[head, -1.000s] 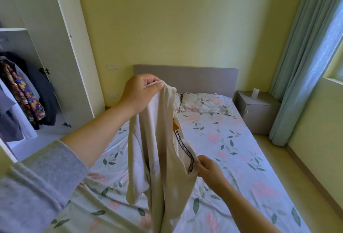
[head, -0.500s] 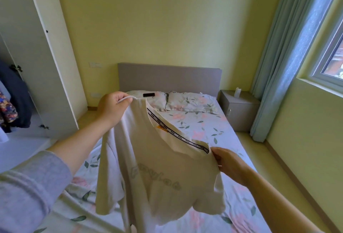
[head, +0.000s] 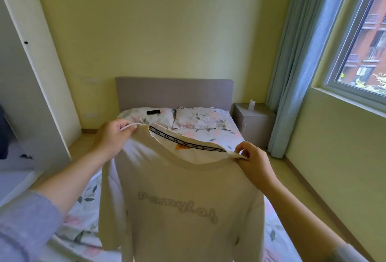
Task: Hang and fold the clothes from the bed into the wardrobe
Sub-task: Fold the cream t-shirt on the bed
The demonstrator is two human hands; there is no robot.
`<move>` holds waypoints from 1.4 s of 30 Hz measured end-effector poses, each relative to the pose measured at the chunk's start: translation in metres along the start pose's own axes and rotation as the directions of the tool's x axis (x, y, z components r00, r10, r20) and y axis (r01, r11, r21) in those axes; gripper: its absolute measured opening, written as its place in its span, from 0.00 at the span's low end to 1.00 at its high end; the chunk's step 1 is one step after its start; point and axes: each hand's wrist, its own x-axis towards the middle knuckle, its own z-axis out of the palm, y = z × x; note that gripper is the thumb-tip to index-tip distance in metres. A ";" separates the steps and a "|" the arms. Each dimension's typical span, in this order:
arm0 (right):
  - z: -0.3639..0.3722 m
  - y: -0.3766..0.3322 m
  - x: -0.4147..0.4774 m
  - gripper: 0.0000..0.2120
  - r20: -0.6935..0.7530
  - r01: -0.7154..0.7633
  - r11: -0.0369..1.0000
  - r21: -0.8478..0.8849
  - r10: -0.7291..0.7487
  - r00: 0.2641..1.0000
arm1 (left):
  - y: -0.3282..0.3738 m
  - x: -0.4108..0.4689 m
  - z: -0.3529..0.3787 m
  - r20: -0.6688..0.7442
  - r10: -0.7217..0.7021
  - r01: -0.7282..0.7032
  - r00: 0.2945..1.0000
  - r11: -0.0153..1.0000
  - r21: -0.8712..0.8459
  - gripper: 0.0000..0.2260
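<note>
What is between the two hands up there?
In the head view, the cream T-shirt's neckline, with its black printed tape and orange label, stretches between the left hand and right hand.

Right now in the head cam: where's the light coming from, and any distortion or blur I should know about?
Head view: daylight enters from the window on the right, so the T-shirt is backlit and its lettering shows through faintly; wide-angle bowing bends the wardrobe door and curtain edges; the grey sleeve at the bottom left is soft.

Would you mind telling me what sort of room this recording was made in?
A home bedroom, most likely: a bed with floral pillows and a grey headboard, a nightstand beside it, and a white wardrobe on the left.
</note>
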 end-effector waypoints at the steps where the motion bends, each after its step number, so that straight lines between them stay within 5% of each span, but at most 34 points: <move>1: -0.008 -0.001 0.002 0.11 -0.018 0.013 0.999 -0.044 -0.014 1.000 | 0.000 -0.001 0.002 -0.009 -0.002 0.002 1.000 1.000 -0.003 0.08; 5: -0.034 0.000 0.002 0.05 0.035 0.130 0.929 -0.348 -0.125 0.991 | 0.002 -0.012 0.017 -0.044 -0.048 0.048 0.998 0.999 0.000 0.11; 9: -0.052 0.007 -0.008 0.05 0.036 0.010 0.948 -0.317 0.001 0.999 | 0.003 -0.039 0.039 -0.077 -0.077 0.083 0.994 0.993 0.083 0.18; 14: -0.083 0.022 -0.045 0.09 -0.074 0.041 0.856 -0.516 -0.092 0.993 | 0.021 -0.084 0.042 -0.096 -0.003 0.032 0.995 0.952 0.303 0.24; 20: -0.100 0.023 -0.115 0.10 -0.112 0.017 0.841 -0.541 -0.092 0.989 | 0.028 -0.143 0.034 -0.024 0.030 -0.019 0.999 0.932 0.361 0.15; 23: -0.102 0.019 -0.157 0.08 -0.209 -0.024 0.869 -0.495 -0.093 0.973 | 0.024 -0.179 0.024 -0.138 0.109 -0.049 0.985 0.925 0.377 0.19; 27: -0.098 0.010 -0.206 0.19 -0.350 -0.201 0.844 -0.497 0.017 0.937 | 0.022 -0.224 0.014 -0.289 0.076 0.040 0.954 0.926 0.376 0.21; 32: -0.091 -0.006 -0.246 0.23 -0.327 -0.473 0.834 -0.283 0.380 0.865 | 0.038 -0.266 0.018 -0.367 -0.179 0.280 0.913 0.929 0.243 0.25; 34: -0.091 -0.009 -0.253 0.22 -0.216 -0.548 0.827 0.124 0.562 0.799 | 0.050 -0.278 0.024 -0.349 -0.313 0.377 0.883 0.917 0.133 0.25; 36: -0.088 -0.015 -0.262 0.18 -0.036 -0.523 0.602 0.603 0.675 0.737 | 0.069 -0.287 0.033 -0.321 -0.486 0.477 0.813 0.872 -0.111 0.24; 38: -0.079 -0.018 -0.270 0.15 -0.065 -0.393 0.479 0.785 0.695 0.716 | 0.090 -0.294 0.045 -0.313 -0.660 0.501 0.683 0.735 -0.457 0.22; 40: -0.072 -0.020 -0.278 0.17 -0.294 -0.282 0.653 0.703 0.628 0.720 | 0.107 -0.298 0.056 -0.369 -0.695 0.397 0.617 0.680 -0.616 0.22; 42: -0.071 -0.020 -0.286 0.16 -0.498 -0.155 0.809 0.566 0.486 0.718 | 0.117 -0.302 0.060 -0.493 -0.566 0.288 0.660 0.797 -0.530 0.22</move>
